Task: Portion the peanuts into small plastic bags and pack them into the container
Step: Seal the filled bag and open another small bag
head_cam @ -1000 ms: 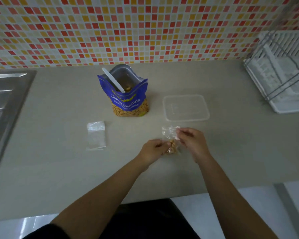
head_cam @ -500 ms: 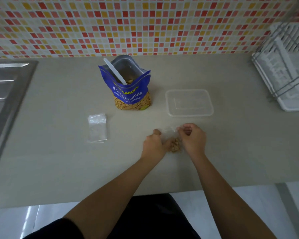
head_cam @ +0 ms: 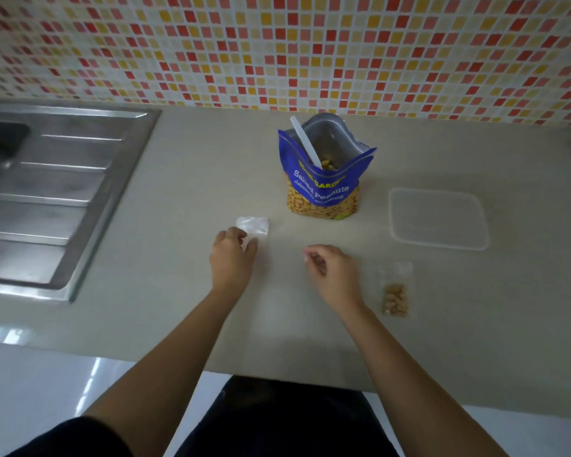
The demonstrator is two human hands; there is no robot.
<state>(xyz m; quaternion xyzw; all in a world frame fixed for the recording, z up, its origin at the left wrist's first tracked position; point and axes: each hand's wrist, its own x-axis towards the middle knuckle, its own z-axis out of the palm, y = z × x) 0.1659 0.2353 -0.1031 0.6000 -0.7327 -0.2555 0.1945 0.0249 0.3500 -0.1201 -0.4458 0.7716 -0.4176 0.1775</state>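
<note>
**Left grip** [head_cam: 232,258]: closed in a pinch on the near edge of an empty plastic bag [head_cam: 254,225]. The bag lies flat on the table [head_cam: 185,291] and projects beyond the grip, away from the person.

**Right grip** [head_cam: 335,273]: nothing is held and the fingers are loosely curled. It is placed near the left grip, low over the table. Contact with the table cannot be told.

**Filled bag** [head_cam: 395,293]: a small portion of peanuts is gathered in its near end. It is laid flat just outside the right grip, beside the wrist and untouched by it.

**Container** [head_cam: 437,222]: clear, shallow and rectangular. It is set beyond the filled bag, farther out from the right grip, and the filled bag lies outside it.

**Peanut pouch** [head_cam: 323,183]: blue, upright and open-mouthed, standing beyond both grips and roughly between them. A white spoon [head_cam: 305,143] is leaned inside it.

**Sink** [head_cam: 56,192]: well outside the left grip.

**Step in hand (judged):** a fresh bag is being taken up for the next portion. One portion is bagged but not yet packed.

**Next move (judged):** the bag's mouth is to be opened, which likely needs both grips since thin film clings. The spoon is then to be drawn from the pouch by the right grip.
</note>
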